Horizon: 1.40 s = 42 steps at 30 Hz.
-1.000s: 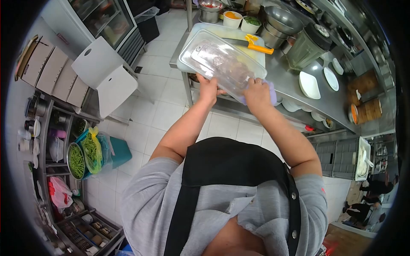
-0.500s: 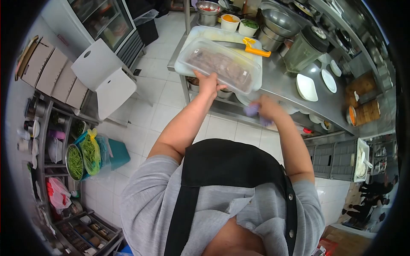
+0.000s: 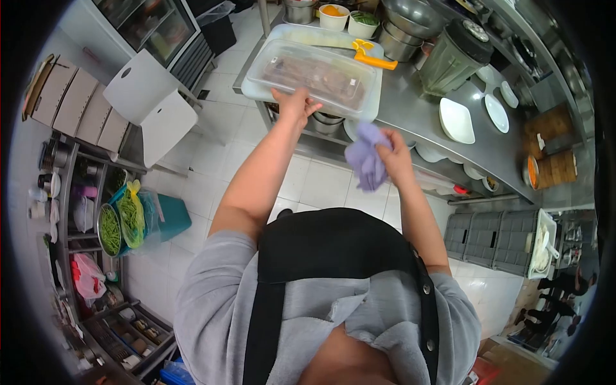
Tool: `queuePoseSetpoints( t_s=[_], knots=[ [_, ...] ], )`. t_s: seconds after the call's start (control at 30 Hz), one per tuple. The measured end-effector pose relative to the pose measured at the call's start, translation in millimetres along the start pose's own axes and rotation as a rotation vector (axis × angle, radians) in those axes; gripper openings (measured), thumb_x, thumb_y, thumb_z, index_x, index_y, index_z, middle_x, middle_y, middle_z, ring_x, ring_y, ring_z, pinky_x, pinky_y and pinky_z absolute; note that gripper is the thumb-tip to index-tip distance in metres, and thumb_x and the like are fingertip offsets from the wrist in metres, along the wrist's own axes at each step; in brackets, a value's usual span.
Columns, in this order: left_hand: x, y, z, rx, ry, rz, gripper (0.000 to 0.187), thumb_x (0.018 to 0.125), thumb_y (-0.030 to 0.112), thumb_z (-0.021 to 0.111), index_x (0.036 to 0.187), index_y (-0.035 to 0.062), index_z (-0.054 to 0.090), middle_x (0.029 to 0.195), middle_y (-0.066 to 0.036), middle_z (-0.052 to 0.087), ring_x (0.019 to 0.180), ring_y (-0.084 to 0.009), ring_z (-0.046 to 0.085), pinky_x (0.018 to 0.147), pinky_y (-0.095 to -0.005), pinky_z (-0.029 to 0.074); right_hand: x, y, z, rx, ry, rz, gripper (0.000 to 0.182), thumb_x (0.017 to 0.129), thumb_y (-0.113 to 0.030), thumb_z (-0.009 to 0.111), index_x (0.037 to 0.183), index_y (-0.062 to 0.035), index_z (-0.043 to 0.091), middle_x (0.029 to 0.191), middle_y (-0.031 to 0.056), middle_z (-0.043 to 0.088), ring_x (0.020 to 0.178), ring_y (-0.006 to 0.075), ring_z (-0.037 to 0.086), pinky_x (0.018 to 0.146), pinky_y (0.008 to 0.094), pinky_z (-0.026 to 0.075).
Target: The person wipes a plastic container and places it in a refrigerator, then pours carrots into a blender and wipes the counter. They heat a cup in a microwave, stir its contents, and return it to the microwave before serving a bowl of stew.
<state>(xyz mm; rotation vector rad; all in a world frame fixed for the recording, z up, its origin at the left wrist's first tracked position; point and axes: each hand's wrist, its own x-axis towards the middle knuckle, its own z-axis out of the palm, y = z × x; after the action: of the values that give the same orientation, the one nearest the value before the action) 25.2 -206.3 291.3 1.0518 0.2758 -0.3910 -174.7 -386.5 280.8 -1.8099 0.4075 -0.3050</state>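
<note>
A long clear plastic container [image 3: 359, 106] holding brownish pieces, perhaps meat, lies on a pale cutting board [image 3: 375, 83] on the steel counter. At its near long edge is my left hand [image 3: 295, 106], fingers spread and touching the edge. My right hand [image 3: 396, 157] grips a bunched purple cloth [image 3: 367, 157] in front of the counter, apart from the container. Behind the container, the orange handle of a knife [image 3: 377, 61] shows, its blade mostly hidden. A yellow-orange looped piece [image 3: 362, 46] lies beside that handle.
Farther back stand white tubs [image 3: 333, 19] and steel bowls [image 3: 414, 22]. A blender jug [image 3: 452, 61] and white dishes [image 3: 457, 120] are on the counter to the right. To the left are a white chair [image 3: 168, 125] and green beans in a bowl [image 3: 110, 234].
The container has levelled and settled on the board, and my left hand's fingers have spread at its edge. My right hand has brought the purple cloth up into clearer view.
</note>
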Motion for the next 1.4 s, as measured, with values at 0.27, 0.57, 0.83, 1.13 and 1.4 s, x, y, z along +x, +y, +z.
queuePoseSetpoints(
  t_s=[0.27, 0.57, 0.83, 1.13, 1.4],
  knots=[
    [-6, -3, 8, 0.007, 0.097, 0.119, 0.054, 0.085, 0.004, 0.048, 0.13, 0.009, 0.018, 0.086, -0.011, 0.047, 0.062, -0.0148, 0.047, 0.051, -0.0359, 0.057, 44, 6, 7, 0.855, 0.321, 0.042, 0.042, 0.091, -0.013, 0.051, 0.13, -0.0054, 0.038, 0.117, 0.0093, 0.054, 0.104, 0.0199, 0.054, 0.092, 0.0345, 0.043],
    [-97, -2, 9, 0.002, -0.125, -0.015, 0.032, 0.085, 0.009, 0.045, 0.116, 0.0054, 0.037, 0.081, -0.007, 0.047, 0.058, -0.012, 0.046, 0.048, -0.0315, 0.055, 52, -35, 26, 1.266, 0.133, -0.202, 0.049, 0.095, -0.034, 0.043, 0.135, -0.0085, 0.036, 0.131, 0.0143, 0.048, 0.117, 0.0293, 0.05, 0.1, 0.0414, 0.041],
    [-145, 13, 20, -0.006, -0.351, -0.096, 0.031, 0.086, 0.013, 0.047, 0.115, 0.005, 0.039, 0.097, -0.01, 0.054, 0.075, -0.0159, 0.06, 0.056, -0.0322, 0.058, 42, -96, 38, 1.619, -0.668, 0.036, 0.062, 0.09, -0.053, 0.045, 0.132, -0.0078, 0.044, 0.131, 0.0142, 0.05, 0.116, 0.0305, 0.052, 0.098, 0.0436, 0.044],
    [-106, 25, 3, -0.01, -0.346, 0.146, 0.04, 0.086, 0.011, 0.045, 0.124, 0.0121, 0.033, 0.1, -0.011, 0.055, 0.079, -0.0189, 0.062, 0.053, -0.0326, 0.059, 36, -61, 95, 1.291, -0.597, 0.039, 0.06, 0.09, -0.051, 0.047, 0.129, -0.0062, 0.047, 0.127, 0.0151, 0.053, 0.114, 0.0318, 0.053, 0.099, 0.0456, 0.043],
    [-61, 37, -30, 0.051, -0.23, 0.25, 0.053, 0.084, 0.005, 0.04, 0.132, 0.0146, 0.021, 0.099, -0.015, 0.057, 0.063, -0.018, 0.061, 0.043, -0.029, 0.055, 22, -27, -5, 1.247, -0.204, 0.246, 0.044, 0.091, -0.031, 0.05, 0.124, -0.0013, 0.049, 0.121, 0.0163, 0.057, 0.112, 0.0308, 0.055, 0.099, 0.045, 0.043]
  ],
)
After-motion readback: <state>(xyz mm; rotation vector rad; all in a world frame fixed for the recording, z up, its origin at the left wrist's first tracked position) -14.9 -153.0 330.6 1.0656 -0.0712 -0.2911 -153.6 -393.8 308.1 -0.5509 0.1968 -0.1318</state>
